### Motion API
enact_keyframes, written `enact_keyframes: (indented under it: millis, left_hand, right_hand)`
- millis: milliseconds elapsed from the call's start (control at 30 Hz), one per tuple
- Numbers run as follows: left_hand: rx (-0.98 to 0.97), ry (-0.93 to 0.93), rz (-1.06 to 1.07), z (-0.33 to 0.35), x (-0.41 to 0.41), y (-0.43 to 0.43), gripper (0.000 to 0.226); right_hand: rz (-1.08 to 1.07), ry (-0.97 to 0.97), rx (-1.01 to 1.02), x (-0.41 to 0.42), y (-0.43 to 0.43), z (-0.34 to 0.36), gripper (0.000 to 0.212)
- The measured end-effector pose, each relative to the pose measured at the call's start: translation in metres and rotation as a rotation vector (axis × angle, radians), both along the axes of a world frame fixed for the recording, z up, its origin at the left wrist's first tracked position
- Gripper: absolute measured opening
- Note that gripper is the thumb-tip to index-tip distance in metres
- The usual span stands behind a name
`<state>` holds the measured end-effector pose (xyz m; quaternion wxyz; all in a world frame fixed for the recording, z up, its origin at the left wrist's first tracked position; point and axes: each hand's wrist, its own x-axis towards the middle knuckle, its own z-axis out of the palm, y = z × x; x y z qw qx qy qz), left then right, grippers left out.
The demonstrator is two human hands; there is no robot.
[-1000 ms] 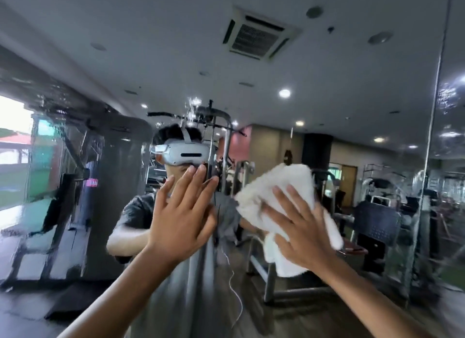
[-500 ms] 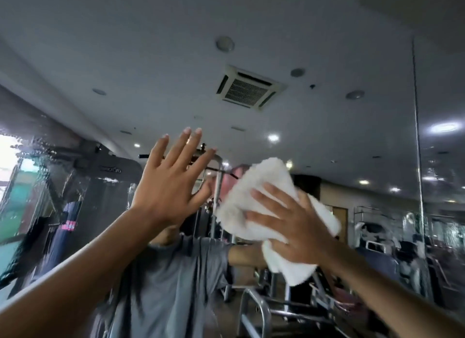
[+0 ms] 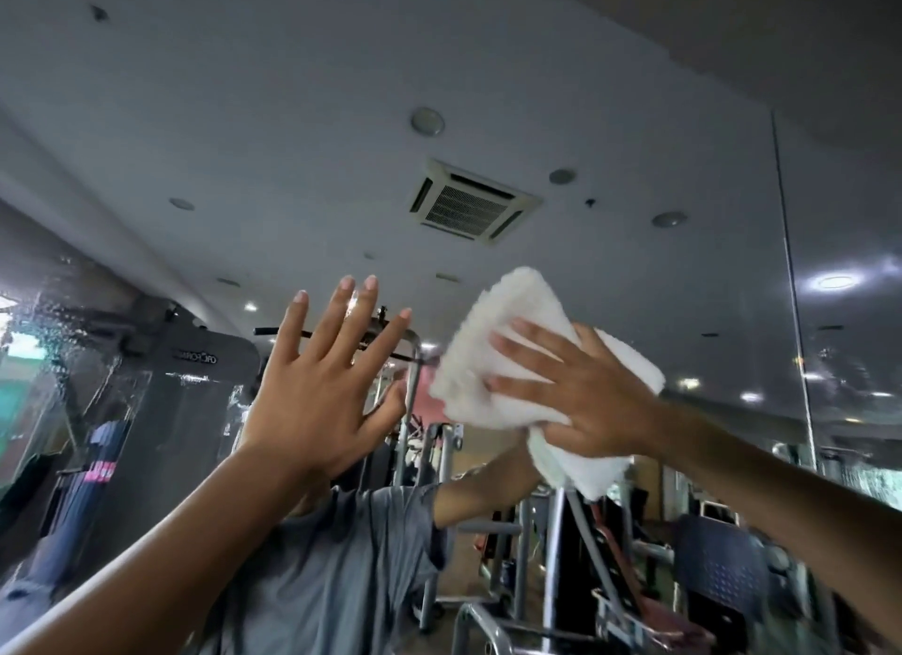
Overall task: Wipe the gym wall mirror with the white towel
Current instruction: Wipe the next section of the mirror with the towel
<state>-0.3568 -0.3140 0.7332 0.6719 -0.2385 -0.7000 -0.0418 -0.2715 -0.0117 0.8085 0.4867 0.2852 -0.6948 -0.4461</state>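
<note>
- The fingers (image 3: 517, 335) of the right hand (image 3: 590, 396) lie straight and spread on the white towel (image 3: 502, 308). They press it flat and do not curl round it, and the thumb sits by the towel's lower fold.
- The white towel is folded into a thick pad held against the wall mirror (image 3: 293, 117). One loose end hangs down below the heel of the right hand.
- The fingers (image 3: 337, 322) of the left hand (image 3: 317, 396) are straight and fanned apart, holding nothing. The hand is raised just left of the white towel with its palm toward the glass. Whether the palm touches the glass cannot be told.
- The right forearm (image 3: 756, 483) runs down and to the right from the white towel. The left forearm (image 3: 171, 547) runs down and to the left.
- Below the white towel, the glass reflects the person's grey shirt (image 3: 332, 566) and a raised arm reaching up to the towel's hanging end.
- Above the white towel, the glass reflects a square ceiling vent (image 3: 471, 208) with round ceiling lights near it.
- Right of the white towel, a thin vertical seam (image 3: 793, 288) divides the glass into panels.
- Far left of the white towel, water drops (image 3: 63, 313) speckle the glass over a reflected grey gym machine (image 3: 195, 410).
- Below and right of the white towel, metal frames of gym equipment (image 3: 561, 557) show in the reflection.
</note>
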Motion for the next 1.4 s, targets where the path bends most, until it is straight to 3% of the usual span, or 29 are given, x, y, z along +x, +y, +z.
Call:
enact_keyframes:
  millis: [67, 100, 200, 267, 333, 400, 500, 567, 600, 667, 733, 800, 867, 967, 1033, 1133, 1200, 1333, 1400]
  left_hand:
    - [0.009, 0.028, 0.004, 0.001, 0.003, 0.000, 0.068]
    - [0.015, 0.043, 0.010, 0.004, 0.005, 0.001, 0.067]
    - [0.050, 0.109, 0.008, 0.024, 0.014, 0.004, 0.058]
    - [0.080, 0.154, -0.004, 0.042, 0.017, 0.010, 0.051]
    - [0.105, 0.158, -0.026, 0.057, 0.017, 0.017, 0.049]
    - [0.138, 0.131, -0.047, 0.072, 0.014, 0.020, 0.052]
    - [0.187, 0.058, -0.037, 0.099, 0.011, 0.013, 0.067]
    - [0.175, 0.025, -0.023, 0.112, 0.006, 0.005, 0.075]
    - [0.157, 0.019, -0.022, 0.116, 0.004, 0.003, 0.076]
    - [0.136, 0.016, -0.023, 0.118, -0.002, 0.002, 0.076]
    - [0.143, 0.018, -0.030, 0.117, -0.004, 0.002, 0.075]
    - [0.149, 0.026, -0.033, 0.116, -0.003, 0.002, 0.075]
    - [0.142, 0.022, -0.031, 0.115, -0.003, 0.001, 0.074]
    - [0.140, 0.014, -0.028, 0.115, -0.002, 0.001, 0.075]
    - [0.141, 0.011, -0.032, 0.114, -0.001, 0.001, 0.075]
    - [0.144, -0.004, -0.024, 0.116, -0.002, 0.002, 0.076]
    - [0.142, -0.011, -0.024, 0.116, -0.003, 0.002, 0.076]
    - [0.152, -0.018, 0.002, 0.115, -0.001, 0.004, 0.077]
    - [0.146, -0.024, -0.001, 0.117, 0.000, 0.004, 0.079]
  right_hand:
    - [-0.067, 0.042, -0.001, 0.011, 0.033, 0.021, 0.071]
    - [-0.074, 0.073, -0.141, 0.014, 0.041, 0.035, 0.072]
    - [0.048, 0.175, -0.868, 0.007, 0.009, 0.078, 0.068]
    - [0.106, 0.222, -1.120, -0.006, -0.036, 0.096, 0.062]
    - [0.096, 0.220, -1.007, -0.016, -0.068, 0.091, 0.062]
    - [0.070, 0.131, -0.710, -0.018, -0.069, 0.074, 0.064]
    - [0.074, -0.019, -0.286, -0.006, -0.018, 0.064, 0.071]
    - [0.041, 0.005, -0.218, 0.001, 0.020, 0.080, 0.076]
    - [0.031, 0.039, -0.285, 0.004, 0.033, 0.094, 0.074]
    - [0.061, 0.134, -0.607, 0.003, 0.038, 0.127, 0.066]
    - [0.107, 0.225, -0.961, -0.005, 0.011, 0.161, 0.059]
    - [0.131, 0.299, -1.132, -0.015, -0.031, 0.178, 0.056]
    - [0.137, 0.266, -1.076, -0.022, -0.066, 0.171, 0.057]
    - [0.149, 0.125, -0.716, -0.020, -0.075, 0.129, 0.062]
    - [0.191, 0.005, -0.534, -0.013, -0.052, 0.111, 0.065]
    - [0.189, 0.000, -0.474, -0.009, 0.000, 0.120, 0.067]
    - [0.191, 0.110, -0.627, -0.009, 0.024, 0.149, 0.064]
    - [0.139, 0.366, -1.288, -0.019, -0.036, 0.199, 0.054]
    - [0.137, 0.394, -1.365, -0.029, -0.088, 0.200, 0.055]
